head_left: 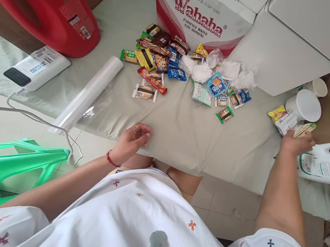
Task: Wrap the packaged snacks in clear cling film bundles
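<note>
At the right side of the cloth-covered surface, my right hand (297, 142) is closed on a clear-wrapped biscuit pack (305, 129) with a green edge. Touching or just beside those fingers lies a yellow-and-white packet (283, 119). My left hand (133, 138) rests at the front edge of the cloth, fingers loosely curled, nothing visible in it. Ahead of it is a loose pile of wrapped snacks: a red wafer bar (152, 80), a yellow packet (145, 59), a blue packet (216, 84) and a small green-ended biscuit (225, 114). Crumpled clear plastic bags (202, 71) lie among them.
Behind the snacks stands a Wahaha water carton (202, 16), beside white boxes (284, 55). A red jug (55, 0), white device (37, 67) and plastic film roll (89, 92) are left. White tubs (304, 105) and a white detergent bottle (329, 163) sit right.
</note>
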Demonstrator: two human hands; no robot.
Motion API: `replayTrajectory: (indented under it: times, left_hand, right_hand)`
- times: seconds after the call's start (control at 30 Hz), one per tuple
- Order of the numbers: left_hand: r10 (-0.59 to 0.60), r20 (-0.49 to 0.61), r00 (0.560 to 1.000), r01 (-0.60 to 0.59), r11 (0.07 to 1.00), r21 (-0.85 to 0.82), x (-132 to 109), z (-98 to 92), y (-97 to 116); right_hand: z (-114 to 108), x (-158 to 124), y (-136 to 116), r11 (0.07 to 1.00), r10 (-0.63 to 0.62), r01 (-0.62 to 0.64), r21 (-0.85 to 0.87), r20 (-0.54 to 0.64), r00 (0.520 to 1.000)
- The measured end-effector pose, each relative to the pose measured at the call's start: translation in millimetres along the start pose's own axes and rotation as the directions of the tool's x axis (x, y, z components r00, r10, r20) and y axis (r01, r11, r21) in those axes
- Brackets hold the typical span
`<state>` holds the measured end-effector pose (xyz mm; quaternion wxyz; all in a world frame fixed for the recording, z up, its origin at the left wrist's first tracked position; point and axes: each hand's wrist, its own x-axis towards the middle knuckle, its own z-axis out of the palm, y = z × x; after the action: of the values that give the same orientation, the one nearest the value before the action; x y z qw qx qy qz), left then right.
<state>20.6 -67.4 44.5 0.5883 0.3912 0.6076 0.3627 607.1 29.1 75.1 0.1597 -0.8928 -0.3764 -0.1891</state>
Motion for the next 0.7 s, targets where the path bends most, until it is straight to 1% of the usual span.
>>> replayTrajectory:
  times: [0.03, 0.1, 0.13, 0.2, 0.23, 0.27, 0.3, 0.37, 0.4, 0.47, 0.53, 0.6, 0.7]
  left_hand:
    - [0.006, -0.016, 1.0, -0.005, 0.999, 0.049, -0.3, 0.4, -1.7]
    - [0.012, -0.024, 1.0, -0.009, 0.989, 0.146, -0.1, 1.4, -4.4]
    - [0.016, -0.017, 1.0, -0.012, 0.982, 0.188, 0.3, 2.1, -5.5]
    - [0.027, -0.003, 1.0, -0.025, 0.966, 0.257, 1.6, 4.1, -7.7]
    - [0.037, -0.004, 0.999, -0.034, 0.957, 0.288, 2.3, 5.3, -8.9]
    - [0.05, -0.014, 0.999, -0.043, 0.947, 0.319, 2.9, 6.7, -10.1]
    - [0.067, -0.032, 0.997, -0.051, 0.934, 0.354, 3.6, 8.2, -11.3]
    - [0.101, -0.071, 0.992, -0.061, 0.899, 0.433, 4.6, 11.2, -13.6]
    - [0.118, -0.084, 0.989, -0.064, 0.878, 0.475, 4.9, 12.6, -14.7]
    - [0.157, -0.087, 0.984, -0.083, 0.828, 0.554, 5.2, 14.5, -17.4]
    - [0.227, -0.06, 0.972, -0.142, 0.772, 0.62, 4.7, 15.2, -21.2]
    - [0.318, -0.017, 0.948, -0.227, 0.711, 0.665, 3.4, 14.8, -25.8]
    - [0.406, 0.026, 0.914, -0.307, 0.646, 0.699, 1.2, 14.2, -32.0]
  right_hand:
    - [2.3, -8.2, -5.4, 0.999, 0.04, -0.04, -0.007, 0.044, 0.998]
    - [7.9, -18.8, -16.0, 0.981, 0.185, -0.19, 0.037, 0.123, 0.975]
    - [11.6, -20.2, -20.2, 0.956, 0.273, -0.285, 0.062, 0.155, 0.949]
    - [21.0, -15.6, -25.7, 0.878, 0.442, -0.467, 0.1, 0.202, 0.874]
    - [26.6, -10.6, -26.9, 0.84, 0.501, -0.532, 0.107, 0.226, 0.835]
    - [32.6, -4.7, -27.4, 0.816, 0.531, -0.568, 0.105, 0.251, 0.81]
    - [38.9, 1.4, -27.4, 0.81, 0.537, -0.578, 0.096, 0.271, 0.799]
    - [51.2, 12.2, -26.7, 0.823, 0.523, -0.565, 0.062, 0.306, 0.796]
    - [56.8, 16.6, -26.5, 0.835, 0.509, -0.549, 0.039, 0.323, 0.798]
    - [66.8, 23.3, -26.1, 0.869, 0.46, -0.495, 0.016, 0.342, 0.819]
    - [75.2, 29.6, -25.5, 0.896, 0.408, -0.443, 0.031, 0.336, 0.849]
    - [83.0, 37.6, -23.5, 0.915, 0.361, -0.398, 0.06, 0.314, 0.878]
    - [95.7, 56.7, -17.1, 0.94, 0.306, -0.337, 0.052, 0.309, 0.9]
